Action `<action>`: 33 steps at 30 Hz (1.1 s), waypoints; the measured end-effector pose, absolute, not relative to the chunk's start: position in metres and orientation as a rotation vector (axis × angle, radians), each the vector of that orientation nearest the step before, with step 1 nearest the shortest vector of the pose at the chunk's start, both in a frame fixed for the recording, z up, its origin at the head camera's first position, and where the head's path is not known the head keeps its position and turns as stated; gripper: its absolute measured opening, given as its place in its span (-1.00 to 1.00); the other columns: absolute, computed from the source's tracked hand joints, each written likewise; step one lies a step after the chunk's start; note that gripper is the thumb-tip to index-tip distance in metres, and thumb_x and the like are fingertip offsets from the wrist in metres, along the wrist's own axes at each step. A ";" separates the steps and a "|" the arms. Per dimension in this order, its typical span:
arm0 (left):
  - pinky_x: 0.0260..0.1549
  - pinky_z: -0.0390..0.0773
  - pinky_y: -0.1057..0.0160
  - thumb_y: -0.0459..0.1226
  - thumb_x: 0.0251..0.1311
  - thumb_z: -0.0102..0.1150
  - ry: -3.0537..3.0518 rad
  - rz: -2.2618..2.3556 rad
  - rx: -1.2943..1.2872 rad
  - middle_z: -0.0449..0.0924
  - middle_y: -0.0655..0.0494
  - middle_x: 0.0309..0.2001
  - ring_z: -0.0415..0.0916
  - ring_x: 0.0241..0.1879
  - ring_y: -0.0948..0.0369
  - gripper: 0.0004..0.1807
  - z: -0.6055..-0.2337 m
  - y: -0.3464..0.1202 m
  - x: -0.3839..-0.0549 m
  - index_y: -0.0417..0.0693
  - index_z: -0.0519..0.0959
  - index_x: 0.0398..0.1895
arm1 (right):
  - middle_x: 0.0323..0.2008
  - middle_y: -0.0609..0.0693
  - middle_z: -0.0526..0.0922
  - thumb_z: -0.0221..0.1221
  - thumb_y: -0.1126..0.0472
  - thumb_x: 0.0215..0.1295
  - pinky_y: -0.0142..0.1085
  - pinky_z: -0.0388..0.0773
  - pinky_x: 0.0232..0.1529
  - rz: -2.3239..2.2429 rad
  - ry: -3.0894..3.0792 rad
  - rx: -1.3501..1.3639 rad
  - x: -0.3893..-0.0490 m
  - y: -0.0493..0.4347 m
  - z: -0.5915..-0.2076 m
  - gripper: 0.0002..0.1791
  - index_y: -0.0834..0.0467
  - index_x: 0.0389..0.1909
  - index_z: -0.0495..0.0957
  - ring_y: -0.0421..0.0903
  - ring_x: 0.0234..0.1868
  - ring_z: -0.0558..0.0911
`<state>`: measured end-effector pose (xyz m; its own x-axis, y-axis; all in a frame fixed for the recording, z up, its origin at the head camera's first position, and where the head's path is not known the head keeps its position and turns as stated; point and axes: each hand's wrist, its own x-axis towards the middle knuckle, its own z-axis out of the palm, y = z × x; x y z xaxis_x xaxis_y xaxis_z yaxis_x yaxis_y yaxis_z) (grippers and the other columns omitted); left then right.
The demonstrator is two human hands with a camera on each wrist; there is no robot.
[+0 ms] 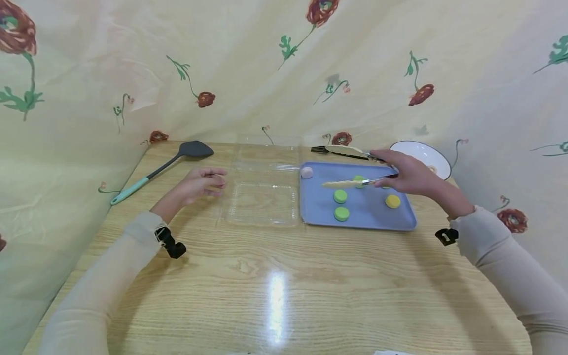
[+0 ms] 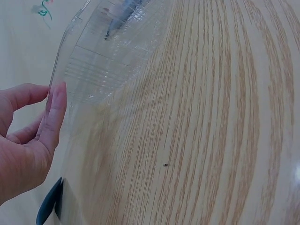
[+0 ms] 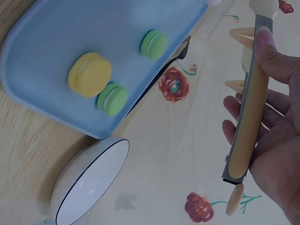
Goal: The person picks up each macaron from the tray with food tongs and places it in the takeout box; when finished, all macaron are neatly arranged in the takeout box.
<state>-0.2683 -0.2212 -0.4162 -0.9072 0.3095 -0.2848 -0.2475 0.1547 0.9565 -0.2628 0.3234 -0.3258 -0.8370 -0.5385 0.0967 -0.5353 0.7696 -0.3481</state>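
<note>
My left hand (image 1: 199, 186) is at the left edge of a clear plastic box (image 1: 264, 202), whose lid stands raised at the back. Thumb and fingers pinch that edge in the left wrist view. My right hand (image 1: 410, 172) grips tongs (image 3: 248, 103) with cream tips, their arms spread apart above the blue tray (image 1: 368, 217). On the tray lie several green macarons (image 1: 341, 213), a yellow macaron (image 1: 392, 201) and a pale pink macaron (image 1: 306, 172) in the far left corner. The tongs and right hand partly cover two green ones in the head view.
A white bowl (image 1: 421, 150) with a dark rim stands behind the tray's right end. Behind the tray lies a black fork (image 1: 319, 149). At the far left lies a spatula (image 1: 195, 149) with a mint handle. Flowered cloth (image 1: 248, 74) hangs around the wooden table (image 1: 222, 286).
</note>
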 end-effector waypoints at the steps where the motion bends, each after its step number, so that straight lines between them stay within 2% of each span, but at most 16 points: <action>1: 0.11 0.71 0.20 -0.40 0.50 0.02 2.021 1.802 0.057 0.51 -0.03 0.10 0.61 0.04 0.21 -0.42 -0.416 -0.221 -0.268 -0.38 0.20 0.51 | 0.38 0.33 0.44 0.50 0.30 0.11 0.26 0.45 0.28 -0.572 2.949 -0.894 -0.264 0.325 -0.326 -0.11 0.32 0.46 0.32 0.30 0.33 0.46; 4: 0.11 0.71 0.21 -0.40 0.50 0.03 2.026 1.795 0.050 0.48 -0.06 0.14 0.60 0.05 0.21 -0.42 -0.416 -0.221 -0.268 -0.37 0.20 0.51 | 0.30 0.30 0.53 0.52 0.34 0.07 0.14 0.55 0.18 -0.547 2.966 -0.899 -0.266 0.331 -0.329 -0.14 0.32 0.42 0.38 0.22 0.23 0.55; 9: 0.12 0.70 0.21 -0.39 0.50 0.04 2.026 1.789 0.051 0.48 -0.06 0.14 0.60 0.05 0.21 -0.42 -0.417 -0.221 -0.269 -0.37 0.21 0.50 | 0.19 0.22 0.64 0.53 0.32 0.05 -0.25 0.57 -0.08 -0.489 2.999 -0.896 -0.269 0.342 -0.334 -0.19 0.29 0.36 0.46 0.05 0.05 0.61; 15: 0.08 0.72 0.24 -0.37 0.50 0.05 2.021 1.795 0.045 0.55 0.04 0.05 0.61 0.04 0.22 -0.42 -0.417 -0.222 -0.270 -0.36 0.21 0.50 | 0.15 0.18 0.67 0.53 0.31 0.05 -0.44 0.51 -0.19 -0.505 3.003 -0.903 -0.272 0.353 -0.342 -0.25 0.24 0.32 0.52 -0.04 -0.06 0.59; 18: 0.03 0.73 0.28 -0.36 0.51 0.04 2.018 1.797 0.037 0.58 0.10 -0.02 0.61 0.03 0.22 -0.42 -0.416 -0.222 -0.268 -0.36 0.21 0.51 | 0.16 0.17 0.67 0.54 0.31 0.04 -0.49 0.48 -0.17 -0.493 3.025 -0.919 -0.273 0.357 -0.348 -0.25 0.23 0.32 0.52 -0.03 -0.02 0.61; 22: -0.02 0.73 0.33 -0.36 0.51 0.04 2.018 1.799 0.032 0.61 0.14 -0.07 0.62 0.01 0.24 -0.42 -0.415 -0.222 -0.267 -0.36 0.21 0.51 | 0.13 0.15 0.70 0.57 0.31 -0.03 -0.25 0.57 -0.13 -0.468 3.072 -1.003 -0.274 0.359 -0.354 -0.23 0.24 0.28 0.55 0.05 0.01 0.66; 25: -0.02 0.73 0.33 -0.36 0.51 0.04 2.016 1.801 0.032 0.62 0.15 -0.07 0.62 0.00 0.25 -0.42 -0.415 -0.222 -0.267 -0.36 0.21 0.51 | 0.11 0.18 0.71 0.57 0.30 -0.05 0.02 0.51 -0.01 -0.456 3.078 -1.006 -0.272 0.359 -0.357 -0.23 0.26 0.27 0.55 0.14 0.04 0.67; 29: 0.06 0.72 0.27 -0.35 0.51 0.04 2.016 1.798 0.034 0.61 0.16 -0.06 0.62 0.01 0.26 -0.42 -0.415 -0.222 -0.267 -0.35 0.21 0.51 | 0.14 0.22 0.69 0.55 0.27 0.00 0.21 0.34 0.07 -0.468 3.049 -0.926 -0.270 0.361 -0.361 -0.24 0.25 0.29 0.54 0.27 0.11 0.63; 33: 0.12 0.70 0.23 -0.35 0.52 0.04 2.019 1.792 0.040 0.60 0.15 -0.04 0.62 0.02 0.25 -0.42 -0.414 -0.221 -0.266 -0.34 0.20 0.51 | 0.12 0.24 0.69 0.54 0.28 0.01 0.24 0.33 0.04 -0.472 3.057 -0.967 -0.270 0.364 -0.367 -0.26 0.26 0.28 0.54 0.29 0.07 0.65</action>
<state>-0.2664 -0.2212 -0.4144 -0.9038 0.3046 -0.3006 -0.2623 0.1607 0.9515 -0.2704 0.3635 -0.3667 -0.8174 -0.5471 0.1803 -0.5760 0.7800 -0.2446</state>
